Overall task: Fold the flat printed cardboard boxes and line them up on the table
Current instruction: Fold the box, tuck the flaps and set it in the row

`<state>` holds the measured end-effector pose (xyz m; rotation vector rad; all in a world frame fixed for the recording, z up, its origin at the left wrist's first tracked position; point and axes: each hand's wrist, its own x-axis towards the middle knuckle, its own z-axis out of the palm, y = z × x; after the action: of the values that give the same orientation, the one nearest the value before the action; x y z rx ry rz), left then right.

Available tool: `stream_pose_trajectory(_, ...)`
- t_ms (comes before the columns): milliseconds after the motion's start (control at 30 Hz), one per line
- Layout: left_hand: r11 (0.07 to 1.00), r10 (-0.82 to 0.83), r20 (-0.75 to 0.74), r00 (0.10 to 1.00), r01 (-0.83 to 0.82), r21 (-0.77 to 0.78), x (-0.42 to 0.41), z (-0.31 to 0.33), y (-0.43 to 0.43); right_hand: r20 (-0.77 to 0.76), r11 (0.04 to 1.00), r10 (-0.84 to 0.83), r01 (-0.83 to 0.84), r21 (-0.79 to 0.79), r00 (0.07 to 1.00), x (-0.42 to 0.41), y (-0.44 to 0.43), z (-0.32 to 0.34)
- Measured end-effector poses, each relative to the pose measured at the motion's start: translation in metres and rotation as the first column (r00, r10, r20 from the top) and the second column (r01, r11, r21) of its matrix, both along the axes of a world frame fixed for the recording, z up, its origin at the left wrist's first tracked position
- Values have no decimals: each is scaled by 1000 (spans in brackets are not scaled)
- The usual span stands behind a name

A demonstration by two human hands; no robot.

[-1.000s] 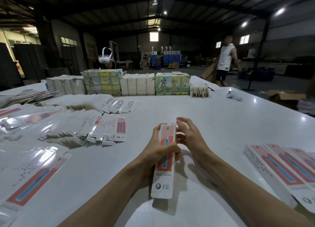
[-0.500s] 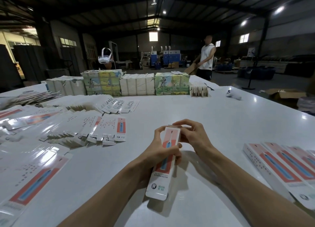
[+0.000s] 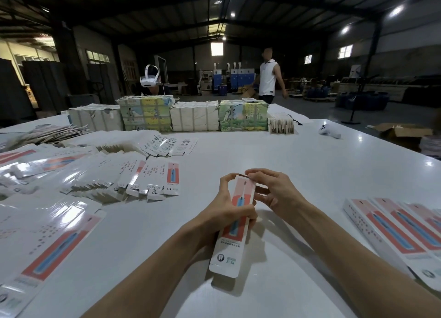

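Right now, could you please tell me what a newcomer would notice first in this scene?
First, the slim printed box at near centre, held by the left grip while the right grip pinches its top flap. Next, the glossy spread of flat boxes covering the left side of the table, and the row of folded boxes on its right.

roof (image 3: 222, 5) spanning the hall in dark trusses | lamps (image 3: 396, 10) glowing white overhead | window (image 3: 217, 49) shining in the far wall (image 3: 186, 57) | blue machines (image 3: 235, 79) standing against that wall | grey floor (image 3: 315, 111) stretching behind the white desk (image 3: 286, 165), which is reflecting the lamps | carton (image 3: 403, 130) sitting open at right
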<state>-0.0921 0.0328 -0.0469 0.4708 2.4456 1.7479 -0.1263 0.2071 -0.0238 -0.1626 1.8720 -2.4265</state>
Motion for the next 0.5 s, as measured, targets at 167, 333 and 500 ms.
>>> stream_pose_trajectory(167,1000,-10,-38,999,10,10,1,-2,0,55,1000,2,-1,-19,998,-1,3,1)
stream_pose_trajectory(333,1000,-11,-55,998,11,12,2,-1,2,14,999,14,-15,41,1000,1,3,3)
stream_pose_trajectory(500,999,-1,-40,999,3,50,1,-1,1,-17,996,76,-76,48,997,1,4,4)
